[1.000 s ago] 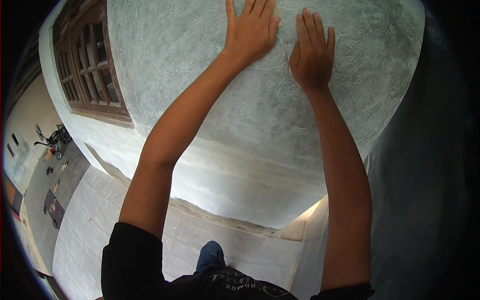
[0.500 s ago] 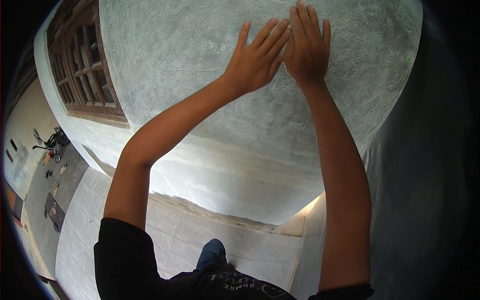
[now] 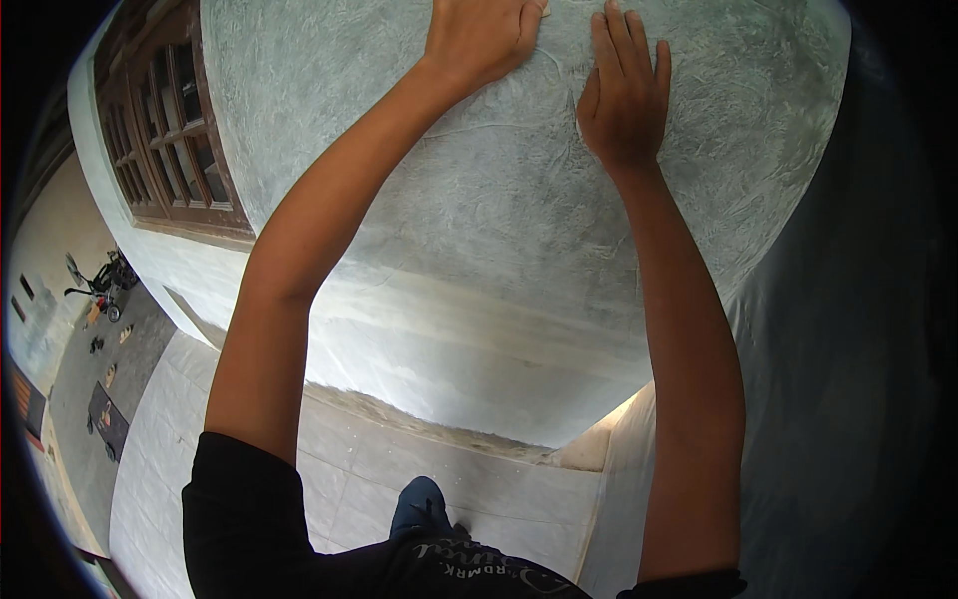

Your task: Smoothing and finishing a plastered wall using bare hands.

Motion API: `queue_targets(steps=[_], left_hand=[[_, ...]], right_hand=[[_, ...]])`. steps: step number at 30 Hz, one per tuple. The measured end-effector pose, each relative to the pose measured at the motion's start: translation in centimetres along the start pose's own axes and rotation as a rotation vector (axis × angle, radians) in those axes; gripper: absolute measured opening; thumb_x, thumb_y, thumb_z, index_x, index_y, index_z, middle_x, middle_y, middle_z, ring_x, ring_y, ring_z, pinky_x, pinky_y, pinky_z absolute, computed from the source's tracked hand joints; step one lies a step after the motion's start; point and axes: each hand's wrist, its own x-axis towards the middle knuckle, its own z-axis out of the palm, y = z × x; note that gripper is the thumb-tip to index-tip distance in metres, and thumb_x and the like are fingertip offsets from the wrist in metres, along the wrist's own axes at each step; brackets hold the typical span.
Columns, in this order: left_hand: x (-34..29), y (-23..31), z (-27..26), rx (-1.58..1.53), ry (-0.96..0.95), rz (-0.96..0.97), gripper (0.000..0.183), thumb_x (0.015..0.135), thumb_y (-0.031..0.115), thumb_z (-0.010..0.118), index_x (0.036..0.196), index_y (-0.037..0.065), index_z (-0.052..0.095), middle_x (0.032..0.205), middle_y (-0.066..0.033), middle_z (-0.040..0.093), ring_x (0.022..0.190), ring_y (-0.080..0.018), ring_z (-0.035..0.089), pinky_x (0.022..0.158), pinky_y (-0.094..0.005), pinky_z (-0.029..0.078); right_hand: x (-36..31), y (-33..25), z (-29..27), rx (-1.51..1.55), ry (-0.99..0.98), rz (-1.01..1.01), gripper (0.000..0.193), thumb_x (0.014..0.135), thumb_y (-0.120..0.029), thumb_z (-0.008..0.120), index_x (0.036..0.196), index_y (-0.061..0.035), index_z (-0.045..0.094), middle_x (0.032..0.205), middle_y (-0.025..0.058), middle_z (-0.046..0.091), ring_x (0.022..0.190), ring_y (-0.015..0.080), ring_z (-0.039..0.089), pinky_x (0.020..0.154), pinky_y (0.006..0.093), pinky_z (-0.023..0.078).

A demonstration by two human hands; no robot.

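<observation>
My right hand (image 3: 629, 100) lies flat against the grey-green, rough-plastered wall (image 3: 479, 200), its fingers stretched upward and the thumb a little apart. To its left and higher up, my left hand (image 3: 481, 40) is at the wall, partly cut off by the upper edge of the view. Its thumb and visible fingers look closed together, and a small pale bit shows by the thumb tip. What that bit is cannot be made out. A gap of bare plaster lies between the two hands.
A brown wooden window (image 3: 170, 130) with panes is on the left. Below lies a pale tiled floor (image 3: 349, 499). A dark grey sheet-like surface (image 3: 828, 399) rises on the right. A parked motorbike (image 3: 105, 285) and sandals (image 3: 111, 375) are farther off at the left.
My left hand has moved up and left, away from my right hand, and its spread fingers have closed. My right hand stays flat on the wall, shifted only slightly.
</observation>
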Motion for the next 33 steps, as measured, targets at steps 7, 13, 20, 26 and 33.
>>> queue_targets(steps=[7, 13, 20, 26, 33], left_hand=[[-5.1, 1.3, 1.1, 0.125, -0.115, 0.196, 0.060, 0.105, 0.037, 0.053, 0.158, 0.012, 0.042, 0.165, -0.0062, 0.038, 0.154, -0.0220, 0.032, 0.120, -0.0677, 0.019], [-6.8, 3.8, 0.6, 0.040, -0.174, 0.166, 0.059, 0.108, 0.033, 0.046, 0.161, 0.011, 0.034, 0.170, -0.0070, 0.030, 0.158, -0.0229, 0.024, 0.122, -0.0680, 0.012], [-3.5, -0.1, 0.1, 0.284, -0.163, 0.083, 0.062, 0.105, 0.034, 0.052, 0.160, 0.012, 0.037, 0.169, -0.0054, 0.031, 0.157, -0.0227, 0.027, 0.121, -0.0685, 0.016], [-7.0, 3.2, 0.7, 0.102, -0.211, 0.250, 0.062, 0.105, 0.036, 0.052, 0.159, 0.011, 0.039, 0.169, -0.0051, 0.032, 0.158, -0.0235, 0.024, 0.121, -0.0687, 0.015], [-6.7, 4.3, 0.8, 0.164, -0.224, 0.194, 0.061, 0.104, 0.036, 0.053, 0.159, 0.012, 0.040, 0.168, -0.0042, 0.034, 0.157, -0.0220, 0.025, 0.122, -0.0679, 0.016]], right_hand=[[0.1, -0.1, -0.2, 0.015, -0.018, 0.033, 0.042, 0.102, -0.007, 0.046, 0.141, 0.0058, 0.057, 0.152, 0.0209, 0.053, 0.146, 0.0378, 0.044, 0.121, 0.0578, 0.028], [-0.1, 0.6, -0.5, 0.041, -0.010, 0.036, 0.042, 0.101, -0.006, 0.047, 0.140, 0.0056, 0.057, 0.152, 0.0206, 0.053, 0.147, 0.0378, 0.044, 0.122, 0.0578, 0.027], [0.1, 0.0, -0.3, 0.053, -0.016, 0.029, 0.043, 0.100, -0.005, 0.047, 0.140, 0.0059, 0.057, 0.153, 0.0202, 0.053, 0.147, 0.0374, 0.043, 0.122, 0.0575, 0.026], [-0.3, 0.8, -0.5, 0.026, 0.017, 0.015, 0.044, 0.100, -0.004, 0.045, 0.141, 0.0052, 0.057, 0.153, 0.0202, 0.053, 0.148, 0.0371, 0.043, 0.122, 0.0574, 0.026], [-0.3, 0.6, -0.1, 0.022, 0.013, 0.022, 0.042, 0.101, -0.004, 0.044, 0.140, 0.0046, 0.058, 0.153, 0.0201, 0.053, 0.147, 0.0371, 0.043, 0.122, 0.0577, 0.026]])
